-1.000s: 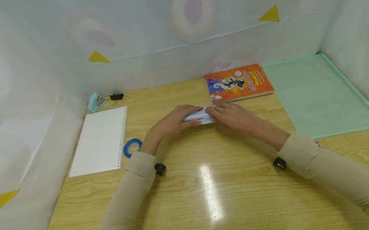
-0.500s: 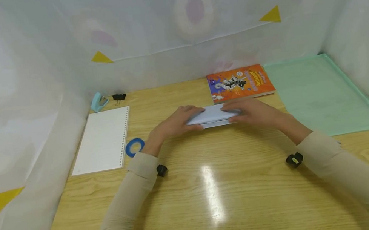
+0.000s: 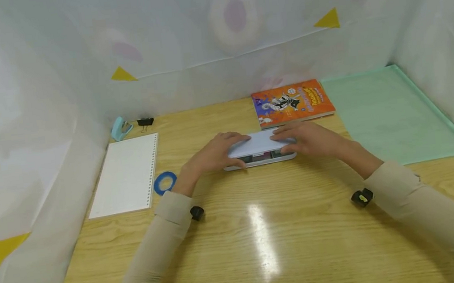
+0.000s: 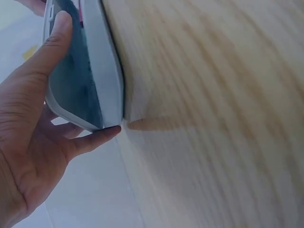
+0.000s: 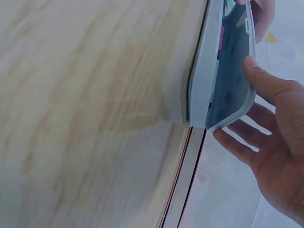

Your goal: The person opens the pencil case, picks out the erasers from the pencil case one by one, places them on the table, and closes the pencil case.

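Note:
A pale blue-white pencil case (image 3: 254, 143) lies on the table with its hinged lid raised partway. Through the gap at the front, dark and pinkish contents are visible, too small to tell. My left hand (image 3: 216, 153) grips the lid's left end, thumb at the front edge and fingers over the top. At the other end my right hand (image 3: 311, 139) holds the lid in the same manner. In the left wrist view, the left thumb (image 4: 59, 31) presses the lid's inner face, and one finger touches the case's corner. The right thumb (image 5: 254, 71) is at the lid's edge.
Behind the case on the right lies an orange book (image 3: 291, 102), beside a green translucent mat (image 3: 396, 115). At left are a white notebook (image 3: 123, 176), blue tape roll (image 3: 165, 183), light blue stapler (image 3: 119, 128) and black binder clip (image 3: 146, 122). White sheeting surrounds the table.
My right hand has shifted right to the case's right end. The lid has tilted up from nearly shut, exposing the inside, while my left hand stays at the left end.

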`<state>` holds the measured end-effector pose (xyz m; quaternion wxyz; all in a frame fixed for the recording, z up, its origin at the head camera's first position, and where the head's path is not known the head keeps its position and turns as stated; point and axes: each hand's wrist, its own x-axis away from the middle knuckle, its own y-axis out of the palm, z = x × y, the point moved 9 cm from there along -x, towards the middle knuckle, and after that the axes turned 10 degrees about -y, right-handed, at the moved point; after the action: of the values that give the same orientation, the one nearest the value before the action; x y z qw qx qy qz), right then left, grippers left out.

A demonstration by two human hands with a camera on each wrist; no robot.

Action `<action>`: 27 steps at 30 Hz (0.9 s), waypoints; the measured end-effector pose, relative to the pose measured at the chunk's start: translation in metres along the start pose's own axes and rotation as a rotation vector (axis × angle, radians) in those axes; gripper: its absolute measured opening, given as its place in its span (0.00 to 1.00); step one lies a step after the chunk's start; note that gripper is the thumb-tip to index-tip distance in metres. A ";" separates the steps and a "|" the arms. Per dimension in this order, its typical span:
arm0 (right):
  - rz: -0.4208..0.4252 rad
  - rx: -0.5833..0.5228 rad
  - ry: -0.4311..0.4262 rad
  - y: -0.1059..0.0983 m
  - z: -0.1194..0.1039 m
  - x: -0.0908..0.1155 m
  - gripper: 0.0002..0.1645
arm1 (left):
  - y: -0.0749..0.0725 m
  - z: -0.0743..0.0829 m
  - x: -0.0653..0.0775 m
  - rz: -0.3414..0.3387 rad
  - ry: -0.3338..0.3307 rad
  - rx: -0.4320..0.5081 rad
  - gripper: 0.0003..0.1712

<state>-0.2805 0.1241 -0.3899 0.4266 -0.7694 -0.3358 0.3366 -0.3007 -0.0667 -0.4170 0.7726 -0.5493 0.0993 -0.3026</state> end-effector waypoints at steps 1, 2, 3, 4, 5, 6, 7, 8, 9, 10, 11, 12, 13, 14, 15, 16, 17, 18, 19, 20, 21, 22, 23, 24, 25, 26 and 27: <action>0.004 -0.017 0.007 -0.001 0.000 -0.001 0.26 | -0.001 -0.001 0.001 -0.008 -0.006 0.009 0.49; 0.007 -0.036 0.018 -0.002 0.001 -0.001 0.26 | -0.001 -0.003 0.003 -0.015 -0.012 0.025 0.48; 0.008 -0.058 0.034 -0.004 0.002 -0.002 0.25 | -0.002 -0.005 0.005 -0.022 -0.021 0.041 0.48; 0.010 -0.077 0.046 -0.006 0.003 -0.003 0.25 | -0.002 -0.007 0.007 -0.027 -0.030 0.064 0.48; 0.012 -0.100 0.060 -0.008 0.004 -0.003 0.24 | -0.003 -0.010 0.009 -0.025 -0.036 0.087 0.49; 0.014 -0.116 0.072 -0.011 0.006 -0.003 0.24 | -0.004 -0.012 0.012 -0.021 -0.042 0.115 0.49; 0.019 -0.122 0.084 -0.014 0.008 -0.003 0.23 | -0.006 -0.014 0.015 -0.017 -0.046 0.152 0.50; 0.026 -0.126 0.093 -0.017 0.010 -0.003 0.22 | -0.008 -0.016 0.018 -0.011 -0.054 0.188 0.50; 0.037 -0.128 0.105 -0.020 0.012 -0.003 0.21 | -0.009 -0.018 0.021 -0.001 -0.064 0.224 0.51; 0.051 -0.131 0.116 -0.024 0.014 -0.003 0.20 | -0.011 -0.021 0.025 0.012 -0.081 0.261 0.52; 0.066 -0.137 0.129 -0.027 0.016 -0.002 0.20 | -0.013 -0.024 0.028 0.029 -0.100 0.295 0.52; 0.084 -0.141 0.140 -0.031 0.018 -0.002 0.19 | -0.015 -0.027 0.031 0.048 -0.126 0.327 0.51; 0.106 -0.149 0.152 -0.034 0.021 -0.001 0.19 | -0.018 -0.030 0.034 0.071 -0.155 0.354 0.50; 0.128 -0.157 0.166 -0.037 0.024 -0.001 0.19 | -0.020 -0.034 0.037 0.102 -0.184 0.376 0.48; 0.151 -0.160 0.176 -0.040 0.027 0.000 0.18 | -0.022 -0.037 0.039 0.136 -0.211 0.397 0.46; 0.175 -0.161 0.181 -0.042 0.030 0.000 0.18 | -0.024 -0.039 0.041 0.174 -0.236 0.415 0.42; 0.198 -0.157 0.186 -0.044 0.034 0.000 0.18 | -0.026 -0.041 0.043 0.211 -0.250 0.434 0.38; 0.223 -0.157 0.193 -0.046 0.037 -0.001 0.19 | -0.027 -0.042 0.044 0.244 -0.254 0.446 0.34; 0.245 -0.148 0.202 -0.047 0.042 -0.001 0.19 | -0.028 -0.041 0.044 0.269 -0.248 0.457 0.30; 0.261 -0.137 0.208 -0.048 0.045 -0.002 0.20 | -0.027 -0.040 0.043 0.286 -0.239 0.460 0.27; 0.276 -0.134 0.214 -0.049 0.048 -0.003 0.20 | -0.027 -0.039 0.043 0.294 -0.235 0.455 0.25; 0.290 -0.128 0.219 -0.050 0.052 -0.005 0.21 | -0.025 -0.038 0.041 0.290 -0.239 0.440 0.25; 0.303 -0.127 0.222 -0.050 0.054 -0.007 0.21 | -0.023 -0.037 0.039 0.282 -0.243 0.417 0.26; 0.314 -0.129 0.227 -0.050 0.057 -0.008 0.21 | -0.021 -0.036 0.036 0.268 -0.250 0.390 0.27; 0.319 -0.131 0.237 -0.048 0.060 -0.010 0.22 | -0.019 -0.036 0.034 0.249 -0.268 0.356 0.29; 0.324 -0.143 0.250 -0.047 0.064 -0.012 0.22 | -0.016 -0.036 0.033 0.223 -0.294 0.320 0.32; 0.329 -0.152 0.265 -0.045 0.067 -0.013 0.22 | -0.012 -0.037 0.032 0.193 -0.323 0.281 0.36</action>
<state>-0.3518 0.1607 -0.3750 0.3469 -0.8813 -0.1712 0.2716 -0.2981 -0.1170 -0.4141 0.8726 -0.4658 -0.0166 -0.1462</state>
